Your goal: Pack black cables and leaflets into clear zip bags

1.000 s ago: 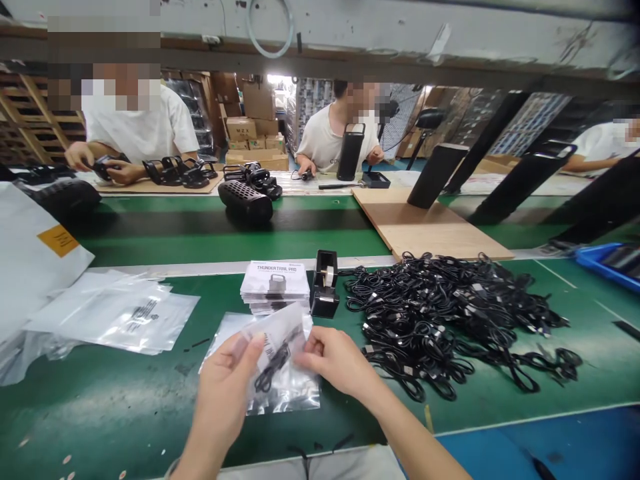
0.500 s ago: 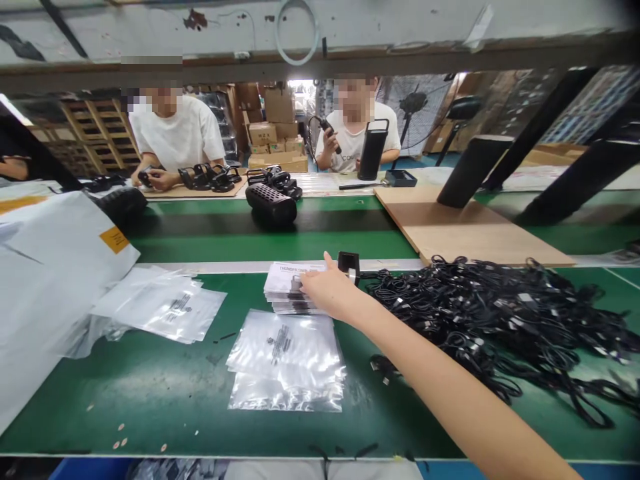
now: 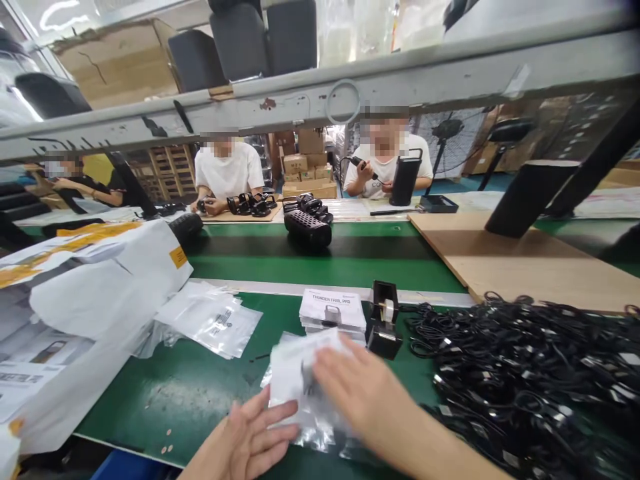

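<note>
A white printed booklet (image 3: pixel 290 368) lies over the clear plastic bags (image 3: pixel 315 437) in front of me, slightly blurred. My right hand (image 3: pixel 357 383) has hold of its right side, fingers across the top and thumb out of sight. At the booklet's lower left edge, my left hand (image 3: pixel 255 433) is open, palm turned inward and fingers spread. Just beyond the bags stands a stack of booklets (image 3: pixel 334 308), the top one reading "THUNDER TRAIL PAD". A black tape dispenser (image 3: pixel 384 320) sits to the right of that stack.
Black cables (image 3: pixel 520 373) are heaped on the right. More plastic bags (image 3: pixel 215 320) lie left, beside a large white sack (image 3: pixel 110 280) of booklets. Across the green bench are a black speaker (image 3: pixel 307 229), a wooden board (image 3: pixel 525 260) and co-workers. A shelf beam (image 3: pixel 300 107) crosses overhead.
My right hand has come back from the booklet stack to the bags with a booklet. My left hand has entered from below. The view has shifted left and tilted up.
</note>
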`<state>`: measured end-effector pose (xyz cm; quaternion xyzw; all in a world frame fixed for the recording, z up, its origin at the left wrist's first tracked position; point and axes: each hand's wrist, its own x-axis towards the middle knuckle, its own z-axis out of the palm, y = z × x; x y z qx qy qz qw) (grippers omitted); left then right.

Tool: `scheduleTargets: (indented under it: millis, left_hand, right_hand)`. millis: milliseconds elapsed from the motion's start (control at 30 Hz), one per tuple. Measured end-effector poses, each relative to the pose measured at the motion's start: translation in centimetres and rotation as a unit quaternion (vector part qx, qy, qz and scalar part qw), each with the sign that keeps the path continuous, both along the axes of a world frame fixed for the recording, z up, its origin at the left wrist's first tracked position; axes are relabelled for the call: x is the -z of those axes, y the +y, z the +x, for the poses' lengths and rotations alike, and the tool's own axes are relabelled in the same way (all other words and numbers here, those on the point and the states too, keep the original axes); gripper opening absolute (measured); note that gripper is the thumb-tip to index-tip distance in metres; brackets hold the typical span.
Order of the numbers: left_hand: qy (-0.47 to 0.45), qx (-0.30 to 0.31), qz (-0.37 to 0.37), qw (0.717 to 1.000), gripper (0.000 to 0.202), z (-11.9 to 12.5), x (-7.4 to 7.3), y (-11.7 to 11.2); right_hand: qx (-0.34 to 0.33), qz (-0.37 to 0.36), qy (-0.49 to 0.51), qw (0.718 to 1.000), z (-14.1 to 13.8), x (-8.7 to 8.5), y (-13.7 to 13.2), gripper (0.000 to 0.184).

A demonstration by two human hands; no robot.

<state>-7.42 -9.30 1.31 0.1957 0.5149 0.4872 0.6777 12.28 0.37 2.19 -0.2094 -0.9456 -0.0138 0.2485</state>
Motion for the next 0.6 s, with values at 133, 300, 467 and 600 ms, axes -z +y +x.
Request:
scheduleTargets:
  millis: [133,300,467,600]
  left_hand:
    - [0.020,0.036,0.011,0.999,0.037,2.2,0.2,1.3]
    - [0.123,0.208,0.069,0.968,0.035,3.7,1.3,1.7]
    - [0.342,0.186,0.119,0.913,0.030,5.7,2.3,4.6]
    - [0.555,0.186,0.192,0.788,0.019,8.1,3.5,6.7]
  right_hand:
    - [-0.001,-0.082,0.138,0.987,1.8,2.6,-4.0,0.035]
    - [0.173,-0.554,0.263,0.770,5.8,3.8,-4.7,0.041]
    - [0.272,-0.626,0.350,0.641,10.0,4.3,-4.9,0.039]
    - [0.368,-0.586,0.385,0.611,12.2,4.4,-5.4,0.044]
